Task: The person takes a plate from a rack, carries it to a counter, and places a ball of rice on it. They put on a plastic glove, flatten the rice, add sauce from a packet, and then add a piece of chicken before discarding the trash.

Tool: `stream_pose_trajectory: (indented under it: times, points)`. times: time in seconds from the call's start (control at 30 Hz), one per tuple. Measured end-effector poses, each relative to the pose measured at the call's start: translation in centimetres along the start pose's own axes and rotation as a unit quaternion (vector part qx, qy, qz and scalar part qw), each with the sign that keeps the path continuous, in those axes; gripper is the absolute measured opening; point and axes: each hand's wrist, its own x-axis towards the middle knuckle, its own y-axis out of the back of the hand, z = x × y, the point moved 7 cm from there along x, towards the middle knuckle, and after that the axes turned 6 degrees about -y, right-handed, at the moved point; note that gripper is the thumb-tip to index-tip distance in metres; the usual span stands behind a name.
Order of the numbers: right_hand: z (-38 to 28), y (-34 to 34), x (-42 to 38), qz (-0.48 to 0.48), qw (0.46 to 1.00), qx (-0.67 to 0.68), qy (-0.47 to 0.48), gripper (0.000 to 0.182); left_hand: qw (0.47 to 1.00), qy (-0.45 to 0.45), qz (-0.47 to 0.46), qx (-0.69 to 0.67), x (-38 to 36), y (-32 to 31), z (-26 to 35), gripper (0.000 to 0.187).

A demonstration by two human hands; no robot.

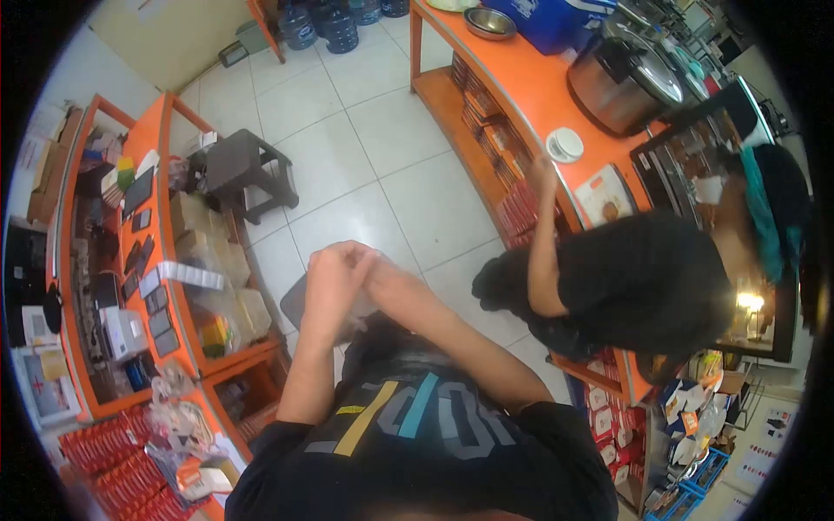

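My left hand (332,271) and my right hand (382,280) meet in front of my body, above the tiled floor (339,208). Their fingers are bent in and touch one another. Whether anything small lies between them cannot be made out. Below the hands is a grey seat-like surface (300,300), partly hidden by my forearms. A dark stool (239,165) stands ahead on the left, apart from my hands.
A co-worker in black (643,286) stands on the right at an orange counter (539,95), one arm over it near a white scale (565,145) and a large steel pot (612,87). Left, an orange shelf unit (187,321) holds phones and boxes. Water bottles (339,35) stand behind.
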Motion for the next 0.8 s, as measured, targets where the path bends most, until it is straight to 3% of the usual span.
stream_pose_trajectory:
  times: [0.07, 0.17, 0.27, 0.3, 0.33, 0.4, 0.43, 0.5, 0.6, 0.67, 0.7, 0.8]
  points:
    - [3.9, -2.6, 5.2, -0.186, 0.974, -0.041, -0.120, 0.035, 0.998, -0.048, -0.027, 0.038, 5.5, 0.6, -0.8, 0.014]
    - [6.8, 0.3, 13.5, -0.031, 0.998, 0.021, -0.055, 0.044, 0.990, -0.122, -0.042, 0.063, 14.0, 2.2, 0.1, 0.016]
    - [15.3, -0.9, 19.7, 0.013, 0.987, 0.123, -0.106, 0.045, 0.978, -0.206, -0.013, 0.008, 20.6, 4.7, 4.2, 0.020]
    - [17.2, 0.5, 21.7, 0.015, 0.892, 0.429, -0.143, 0.045, 0.972, -0.235, 0.001, -0.021, 22.2, 5.2, 5.5, 0.022]
    - [18.7, 2.2, 23.5, 0.018, 0.702, 0.692, -0.169, 0.046, 0.974, -0.223, -0.005, -0.037, 24.0, 5.0, 5.2, 0.023]
    - [21.1, 4.7, 26.3, -0.042, 0.405, 0.903, -0.137, 0.055, 0.977, -0.202, -0.013, -0.067, 27.5, 4.1, 4.1, 0.025]
    - [22.9, 6.0, 27.9, 0.005, 0.379, 0.914, -0.145, 0.057, 0.984, -0.172, 0.000, -0.053, 29.4, 3.4, 3.5, 0.022]
    - [26.7, 8.4, 31.3, 0.095, 0.332, 0.925, -0.160, 0.061, 0.980, -0.188, 0.058, -0.011, 34.1, 2.5, 2.7, 0.022]
    - [31.1, 11.3, 36.8, 0.096, 0.304, 0.939, -0.127, 0.060, 0.960, -0.237, 0.145, 0.029, 42.6, 1.8, 3.4, 0.015]
    - [34.1, 13.4, 40.2, 0.105, 0.314, 0.932, -0.151, 0.058, 0.945, -0.282, 0.158, 0.043, 48.2, 0.8, 3.4, 0.012]
    - [35.9, 14.6, 42.1, 0.109, 0.320, 0.927, -0.160, 0.057, 0.953, -0.264, 0.143, 0.029, 51.1, 0.3, 3.3, 0.011]
    - [44.7, 17.5, 47.5, 0.165, 0.402, 0.889, -0.141, 0.053, 0.972, -0.216, 0.092, -0.009, 60.0, -0.5, 4.6, 0.010]
